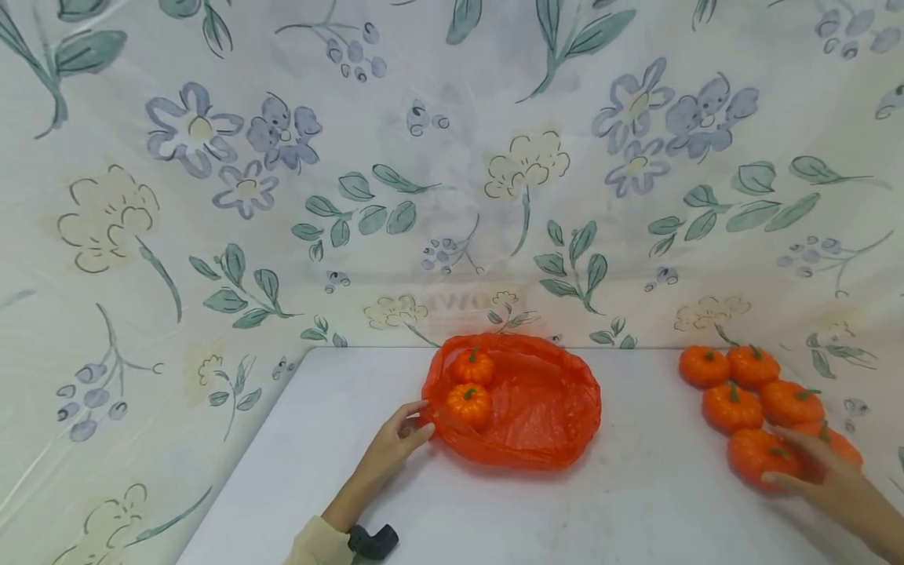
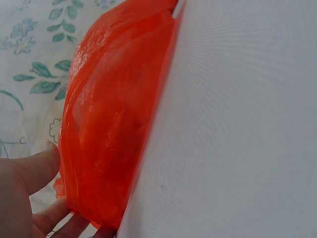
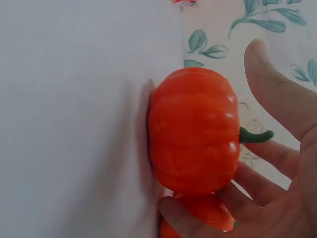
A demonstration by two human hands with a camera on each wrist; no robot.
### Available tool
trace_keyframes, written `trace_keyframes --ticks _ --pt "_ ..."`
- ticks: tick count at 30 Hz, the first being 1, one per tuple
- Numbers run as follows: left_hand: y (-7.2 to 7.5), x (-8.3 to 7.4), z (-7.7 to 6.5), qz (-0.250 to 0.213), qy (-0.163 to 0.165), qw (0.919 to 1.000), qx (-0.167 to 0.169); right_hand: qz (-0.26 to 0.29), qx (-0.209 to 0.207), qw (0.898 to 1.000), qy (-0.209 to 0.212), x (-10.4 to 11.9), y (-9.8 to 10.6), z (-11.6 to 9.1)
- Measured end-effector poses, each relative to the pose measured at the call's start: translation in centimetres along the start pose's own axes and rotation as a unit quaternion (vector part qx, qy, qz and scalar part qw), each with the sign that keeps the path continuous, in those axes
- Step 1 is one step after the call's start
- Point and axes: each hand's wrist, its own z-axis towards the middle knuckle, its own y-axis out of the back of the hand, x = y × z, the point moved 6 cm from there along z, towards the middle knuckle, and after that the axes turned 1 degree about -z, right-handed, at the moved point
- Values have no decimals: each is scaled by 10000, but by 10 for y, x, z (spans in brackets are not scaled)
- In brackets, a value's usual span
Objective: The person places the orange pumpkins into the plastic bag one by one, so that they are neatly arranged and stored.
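A red plastic bag (image 1: pixel 537 455) lies with its mouth spread wide on the table, and two small orange pumpkins (image 1: pixel 468 406) with green stems sit at its left side. My left hand (image 1: pixel 391 443) rests at the bag's left edge, thumb and fingers apart. In the left wrist view its fingertips touch the red film (image 2: pixel 114 124). Over on the right, my right hand (image 1: pixel 833 479) reaches around the nearest pumpkin (image 1: pixel 756 457) of a group. The right wrist view has that pumpkin (image 3: pixel 195 131) between spread fingers and a raised thumb, which stands off its surface.
Several more orange pumpkins (image 1: pixel 734 406) stand close together at the table's right side. A white table (image 1: pixel 636 502) carries everything, and a floral-print sheet (image 1: pixel 452 235) hangs along its back edge. A black band with a small device (image 1: pixel 373 541) is on the left wrist.
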Motion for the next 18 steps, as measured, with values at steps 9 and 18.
trace_keyframes --ticks 9,18 --pt "0 0 -1 70 8 10000 35 -164 -46 9998 -96 -13 -12 6" --pt "1 0 -2 41 8 10000 -30 -245 -56 9995 -186 -13 -15 6"
